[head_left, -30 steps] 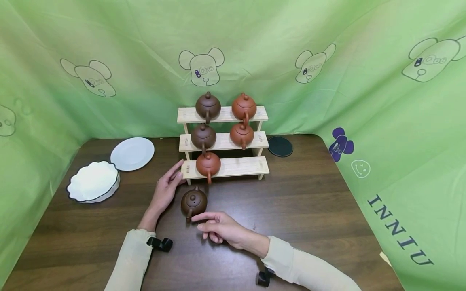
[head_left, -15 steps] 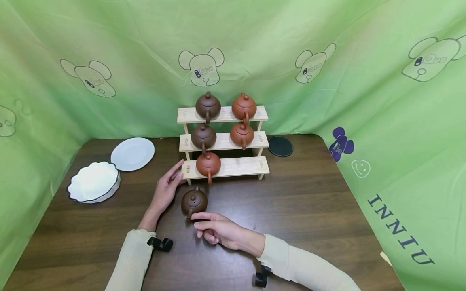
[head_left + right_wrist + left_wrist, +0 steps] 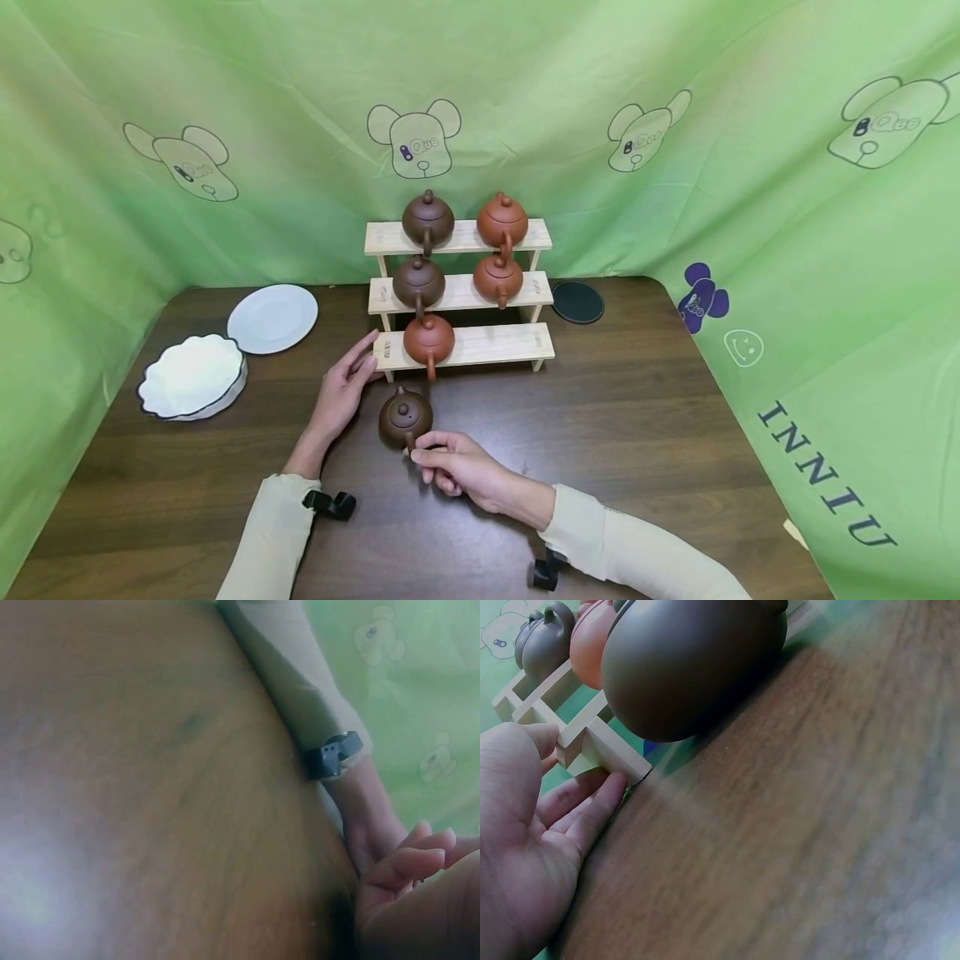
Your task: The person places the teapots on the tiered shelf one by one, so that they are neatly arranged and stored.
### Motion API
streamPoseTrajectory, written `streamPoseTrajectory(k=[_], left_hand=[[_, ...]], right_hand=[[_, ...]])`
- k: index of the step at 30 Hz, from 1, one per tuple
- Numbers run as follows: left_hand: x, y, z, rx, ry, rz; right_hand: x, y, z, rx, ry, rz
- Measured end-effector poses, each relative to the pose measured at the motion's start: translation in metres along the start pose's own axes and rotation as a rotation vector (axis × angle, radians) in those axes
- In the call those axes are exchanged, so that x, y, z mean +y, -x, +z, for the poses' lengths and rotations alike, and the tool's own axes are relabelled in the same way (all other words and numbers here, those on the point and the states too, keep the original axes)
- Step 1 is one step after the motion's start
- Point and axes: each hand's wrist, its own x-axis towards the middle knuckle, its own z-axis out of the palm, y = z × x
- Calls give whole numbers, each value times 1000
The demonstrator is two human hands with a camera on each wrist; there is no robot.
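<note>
A dark brown teapot (image 3: pixel 405 419) is in front of the stand, its spout pointing back. My right hand (image 3: pixel 472 475) pinches its handle between thumb and index finger. In the right wrist view, curled fingers of the right hand (image 3: pixel 409 874) show at the lower right; the teapot is hidden there. My left hand (image 3: pixel 341 400) holds the left end of the lowest step of a three-tier wooden stand (image 3: pixel 495 343). In the left wrist view, the left hand's fingers (image 3: pixel 592 810) lie against the step's leg, with the dark teapot (image 3: pixel 694 667) looming close by.
An orange-red teapot (image 3: pixel 429 339) sits on the lowest step. Dark brown teapots (image 3: pixel 418 282) and orange-red teapots (image 3: pixel 498 277) stand on the upper two. A white plate (image 3: pixel 273 318) and scalloped white dish (image 3: pixel 192 377) are at left, a black round coaster (image 3: pixel 578 302) at right.
The right hand has gone from fingertips beside the handle to pinching it. The dark teapot has shifted slightly right and turned, its spout swinging left. The left hand stays on the stand.
</note>
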Motion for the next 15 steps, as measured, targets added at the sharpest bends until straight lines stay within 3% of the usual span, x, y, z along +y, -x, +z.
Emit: streamPoseTrajectory(k=[4, 5, 6, 8, 10, 11, 13, 15], left_hand=[[2, 3, 1, -5, 20, 34], [10, 5, 3, -4, 7, 37], [18, 7, 5, 1, -1, 29], [13, 5, 4, 6, -28, 17], [23, 8, 6, 5, -44, 12], [24, 9, 6, 6, -43, 9], [12, 5, 3, 0, -18, 28], [14, 6, 3, 7, -7, 31]], right_hand=[[0, 1, 0, 53, 17, -37], [0, 1, 0, 64, 13, -45], [0, 1, 0, 74, 11, -52], [0, 1, 0, 84, 1, -55], [0, 0, -1, 86, -13, -52], [0, 1, -1, 83, -21, -50], [0, 1, -2, 77, -38, -43], [-1, 2, -2, 71, -52, -39]])
